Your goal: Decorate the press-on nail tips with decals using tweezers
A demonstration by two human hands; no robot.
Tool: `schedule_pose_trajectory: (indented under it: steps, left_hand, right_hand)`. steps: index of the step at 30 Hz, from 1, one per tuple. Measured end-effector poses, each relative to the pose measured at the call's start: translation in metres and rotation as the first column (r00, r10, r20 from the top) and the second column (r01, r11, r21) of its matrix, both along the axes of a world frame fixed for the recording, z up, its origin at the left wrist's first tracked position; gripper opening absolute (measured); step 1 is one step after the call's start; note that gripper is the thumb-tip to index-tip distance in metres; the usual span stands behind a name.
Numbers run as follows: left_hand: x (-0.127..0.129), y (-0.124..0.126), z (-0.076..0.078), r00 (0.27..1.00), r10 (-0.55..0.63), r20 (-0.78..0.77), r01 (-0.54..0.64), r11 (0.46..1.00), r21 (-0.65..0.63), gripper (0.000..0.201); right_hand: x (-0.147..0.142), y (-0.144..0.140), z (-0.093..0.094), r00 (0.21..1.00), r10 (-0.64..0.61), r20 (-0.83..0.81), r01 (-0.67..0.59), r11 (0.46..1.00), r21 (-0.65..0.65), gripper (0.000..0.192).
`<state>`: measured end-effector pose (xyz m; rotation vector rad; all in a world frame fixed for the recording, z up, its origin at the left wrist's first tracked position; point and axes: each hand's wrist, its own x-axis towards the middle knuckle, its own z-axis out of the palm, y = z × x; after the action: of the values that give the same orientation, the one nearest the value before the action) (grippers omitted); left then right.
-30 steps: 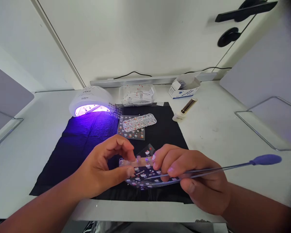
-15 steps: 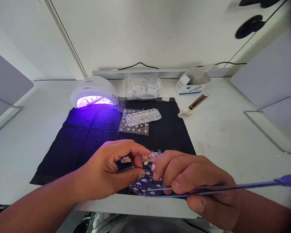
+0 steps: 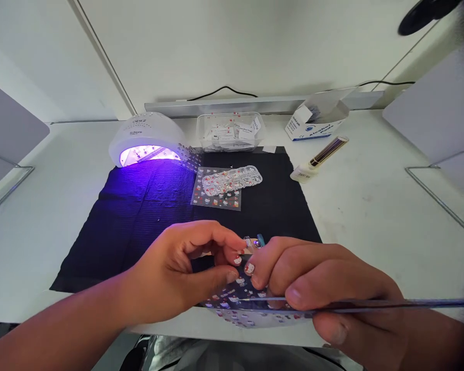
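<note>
Since the earlier frame, the left hand (image 3: pixel 178 273) has shifted rightward along the pale strip (image 3: pixel 251 249), now mostly behind its fingers, and the clear sticker sheet (image 3: pixel 243 288) has come nearer the person, its near part now over the white front edge of the table (image 3: pixel 371 221). The sheet is tilted beneath both hands, beyond the near edge of the black cloth (image 3: pixel 139 221). The left thumb and fingers curl with a narrow gap; whether they pinch anything, I cannot tell. The right hand (image 3: pixel 340 283) grips the slim blue tweezers (image 3: pixel 441 304) between thumb and fingers, prongs slightly parted over the sheet; I cannot tell whether they touch it. A cat sticker (image 3: pixel 249 268) shows at the right index fingertip. For good control, I would keep the sheet steady and flatter, hold the prongs low and level, squeeze lightly, and keep both wrists clear of the blue-green nail piece (image 3: pixel 260 240) on the strip.
</note>
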<state>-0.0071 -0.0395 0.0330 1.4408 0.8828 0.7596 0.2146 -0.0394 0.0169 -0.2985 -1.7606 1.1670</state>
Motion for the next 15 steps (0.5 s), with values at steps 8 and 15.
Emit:
schedule_pose_trajectory:
  steps: [8,15]
  left_hand:
    - [-0.002,0.000,0.000,0.999,-0.018,-0.030,0.025,0.965,0.260,0.018]
    - [-0.005,0.001,-0.003,0.998,-0.064,-0.007,0.062,0.920,0.388,0.024]
  right_hand:
    - [-0.002,-0.003,-0.005,0.994,-0.057,-0.092,0.048,0.994,-0.098,0.026]
    - [-0.006,0.000,-0.011,0.969,-0.122,-0.217,0.114,0.992,-0.050,0.026]
